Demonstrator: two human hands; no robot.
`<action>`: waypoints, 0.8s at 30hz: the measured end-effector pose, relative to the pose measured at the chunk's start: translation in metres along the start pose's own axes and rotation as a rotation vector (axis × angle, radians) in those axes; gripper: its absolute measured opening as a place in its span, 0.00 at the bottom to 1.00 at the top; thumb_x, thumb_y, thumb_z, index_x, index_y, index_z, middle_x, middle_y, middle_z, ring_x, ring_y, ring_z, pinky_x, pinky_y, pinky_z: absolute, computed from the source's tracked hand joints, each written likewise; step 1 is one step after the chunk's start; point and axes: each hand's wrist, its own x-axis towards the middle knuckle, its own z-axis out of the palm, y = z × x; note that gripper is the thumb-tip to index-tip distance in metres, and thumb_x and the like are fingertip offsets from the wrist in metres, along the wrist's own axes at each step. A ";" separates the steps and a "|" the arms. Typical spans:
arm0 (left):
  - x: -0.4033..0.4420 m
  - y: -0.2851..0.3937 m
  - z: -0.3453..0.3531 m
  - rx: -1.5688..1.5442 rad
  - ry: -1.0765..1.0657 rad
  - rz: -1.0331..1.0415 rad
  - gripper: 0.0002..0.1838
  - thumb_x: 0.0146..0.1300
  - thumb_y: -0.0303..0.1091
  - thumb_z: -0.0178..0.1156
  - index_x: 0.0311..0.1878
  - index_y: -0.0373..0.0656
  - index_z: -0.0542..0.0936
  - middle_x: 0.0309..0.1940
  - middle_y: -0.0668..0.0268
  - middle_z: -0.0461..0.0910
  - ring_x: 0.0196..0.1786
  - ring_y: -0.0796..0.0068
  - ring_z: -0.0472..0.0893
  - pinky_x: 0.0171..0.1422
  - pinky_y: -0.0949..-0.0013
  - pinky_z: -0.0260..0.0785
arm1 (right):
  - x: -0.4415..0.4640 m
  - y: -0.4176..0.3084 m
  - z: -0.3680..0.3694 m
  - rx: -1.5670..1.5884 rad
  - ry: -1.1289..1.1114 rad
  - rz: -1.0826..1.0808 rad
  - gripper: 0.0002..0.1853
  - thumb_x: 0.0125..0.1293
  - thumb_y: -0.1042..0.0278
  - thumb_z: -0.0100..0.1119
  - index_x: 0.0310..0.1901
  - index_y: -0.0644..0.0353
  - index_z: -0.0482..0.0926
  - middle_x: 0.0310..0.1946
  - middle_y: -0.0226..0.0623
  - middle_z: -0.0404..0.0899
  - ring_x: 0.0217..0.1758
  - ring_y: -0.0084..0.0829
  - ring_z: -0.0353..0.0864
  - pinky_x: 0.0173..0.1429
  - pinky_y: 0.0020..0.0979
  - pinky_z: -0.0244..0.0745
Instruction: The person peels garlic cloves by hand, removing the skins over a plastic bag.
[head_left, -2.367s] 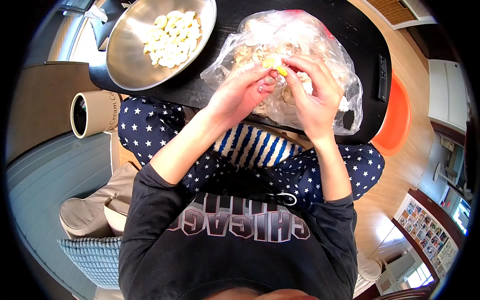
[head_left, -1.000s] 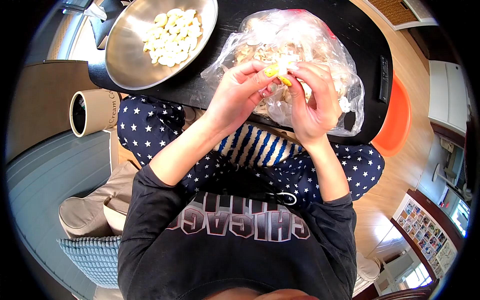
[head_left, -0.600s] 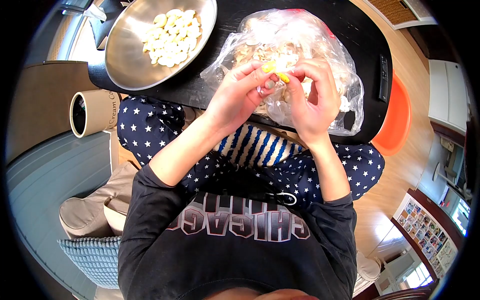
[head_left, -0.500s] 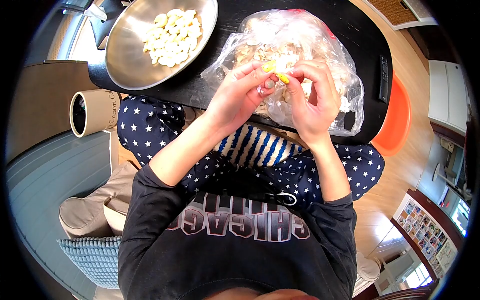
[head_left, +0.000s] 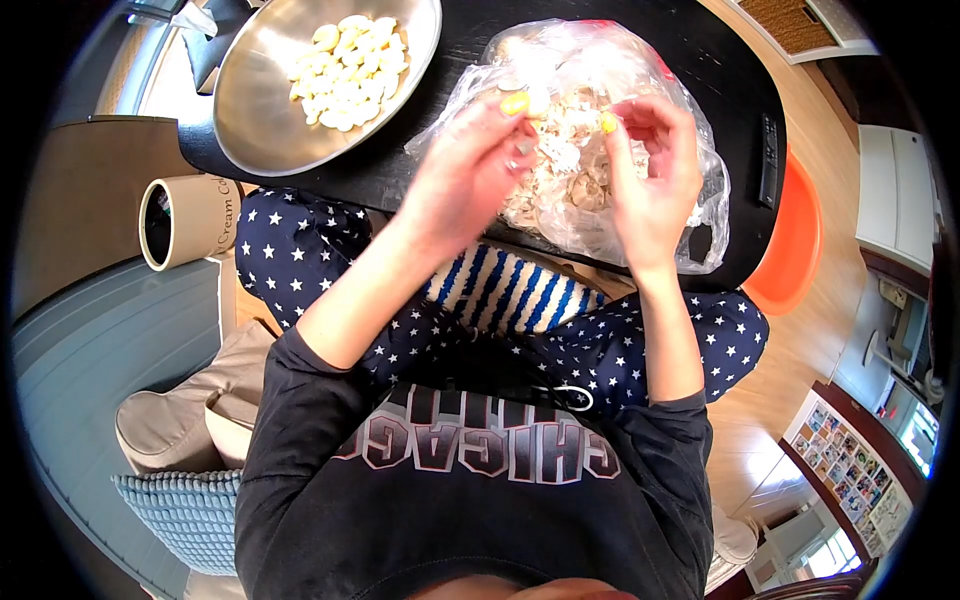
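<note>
My left hand (head_left: pixel 465 170) is slightly blurred over the left part of a clear plastic bag (head_left: pixel 700 215). Its thumb and fingers pinch a pale peeled clove. To the right, my right hand (head_left: pixel 655 175) hovers over the bag, apart from the left, with thumb and forefinger close together; anything between them is too small to make out. Dry papery skins (head_left: pixel 570 145) and what look like garlic bulbs (head_left: pixel 590 192) lie in the bag. At the upper left, a steel bowl (head_left: pixel 255 110) holds several pale peeled cloves (head_left: pixel 350 75).
The bag and bowl stand on a black table (head_left: pixel 460 40). A dark remote (head_left: pixel 768 160) lies near its right edge, beside an orange seat (head_left: pixel 795 240). A cream bin (head_left: pixel 205 220) stands at the left. A striped cushion or cloth (head_left: pixel 510 290) is at my lap.
My hands were together at the fingertips over the bag and have now parted. The left has moved slightly left and up with the clove, the right slightly to the right.
</note>
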 end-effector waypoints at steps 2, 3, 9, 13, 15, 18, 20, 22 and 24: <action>-0.005 0.025 0.016 0.680 0.220 0.381 0.10 0.63 0.33 0.56 0.43 0.38 0.76 0.34 0.67 0.79 0.35 0.84 0.74 0.40 0.82 0.66 | 0.003 0.006 -0.010 -0.048 -0.030 0.022 0.07 0.58 0.79 0.56 0.39 0.66 0.76 0.35 0.39 0.79 0.33 0.26 0.78 0.39 0.25 0.72; -0.005 0.039 0.021 0.945 0.292 0.593 0.10 0.62 0.33 0.58 0.42 0.37 0.77 0.34 0.67 0.80 0.34 0.84 0.76 0.39 0.82 0.67 | 0.005 0.006 -0.014 -0.129 -0.164 0.077 0.06 0.59 0.77 0.55 0.39 0.66 0.77 0.35 0.39 0.79 0.32 0.27 0.78 0.39 0.24 0.72; -0.009 0.116 -0.003 1.929 0.783 1.021 0.09 0.57 0.30 0.61 0.40 0.40 0.81 0.29 0.65 0.82 0.33 0.78 0.81 0.42 0.76 0.71 | 0.007 0.019 -0.016 -0.351 -0.314 -0.108 0.06 0.60 0.74 0.54 0.36 0.67 0.78 0.36 0.39 0.77 0.43 0.36 0.74 0.49 0.30 0.69; -0.009 0.139 -0.025 2.062 0.916 0.917 0.10 0.57 0.30 0.57 0.41 0.39 0.81 0.34 0.62 0.82 0.38 0.70 0.82 0.46 0.68 0.72 | 0.012 0.014 -0.019 -0.383 -0.310 -0.053 0.07 0.60 0.72 0.54 0.33 0.67 0.78 0.35 0.39 0.76 0.46 0.39 0.71 0.52 0.32 0.66; -0.005 0.138 -0.027 2.037 0.882 0.997 0.10 0.56 0.28 0.58 0.41 0.40 0.81 0.36 0.61 0.81 0.37 0.70 0.82 0.44 0.69 0.72 | 0.017 0.017 -0.026 -0.365 -0.325 -0.053 0.07 0.58 0.71 0.57 0.31 0.66 0.77 0.31 0.38 0.75 0.40 0.35 0.72 0.47 0.32 0.67; 0.001 0.118 -0.008 1.978 0.750 1.192 0.12 0.56 0.27 0.58 0.45 0.42 0.80 0.41 0.62 0.80 0.40 0.72 0.81 0.44 0.72 0.72 | 0.023 0.008 -0.035 -0.293 -0.372 0.123 0.07 0.57 0.71 0.57 0.29 0.67 0.75 0.28 0.37 0.73 0.34 0.31 0.72 0.41 0.29 0.67; 0.005 0.098 0.005 1.984 0.529 1.432 0.15 0.55 0.23 0.59 0.48 0.43 0.79 0.42 0.63 0.80 0.43 0.74 0.80 0.43 0.75 0.73 | 0.023 0.012 -0.036 -0.307 -0.338 0.040 0.05 0.56 0.73 0.57 0.28 0.65 0.73 0.27 0.31 0.72 0.29 0.20 0.66 0.34 0.22 0.62; 0.004 0.071 0.009 1.902 0.348 1.497 0.13 0.50 0.22 0.60 0.41 0.42 0.81 0.40 0.62 0.79 0.33 0.70 0.80 0.40 0.73 0.73 | 0.022 0.014 -0.040 -0.336 -0.420 0.139 0.04 0.54 0.74 0.55 0.27 0.64 0.71 0.27 0.30 0.71 0.28 0.20 0.66 0.33 0.22 0.62; 0.002 0.039 0.010 1.855 0.080 1.410 0.18 0.45 0.18 0.60 0.42 0.43 0.80 0.39 0.64 0.78 0.34 0.72 0.78 0.37 0.74 0.72 | 0.023 0.018 -0.045 -0.430 -0.475 0.181 0.04 0.53 0.74 0.54 0.29 0.64 0.71 0.27 0.31 0.71 0.29 0.20 0.68 0.34 0.22 0.64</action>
